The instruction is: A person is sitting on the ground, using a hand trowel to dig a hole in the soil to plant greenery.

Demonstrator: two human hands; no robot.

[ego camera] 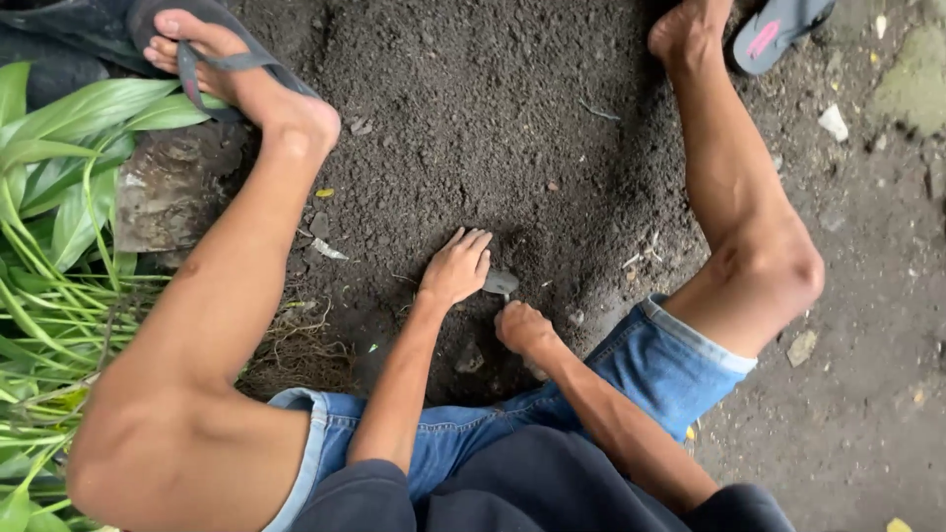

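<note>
My left hand (456, 266) lies flat and open on the dark soil (473, 108), fingertips touching a small grey stone (501, 283) that sits between both hands. My right hand (522, 327) is curled into a fist just below it; I cannot tell if it holds anything. The stone looks hard and light, easy to pinch by its edges, the soil looks soft and crumbly, and I see no pots.

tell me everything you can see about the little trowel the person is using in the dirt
Only part of the trowel shows: a small, dull grey blade, metal by the look of it, lying low on the dark soil. Its handle is hidden inside the right hand, which is closed around it. The left hand rests flat on the soil, its fingers right beside the blade; whether they touch it I cannot tell. Soil clings around the blade's edges.
</note>
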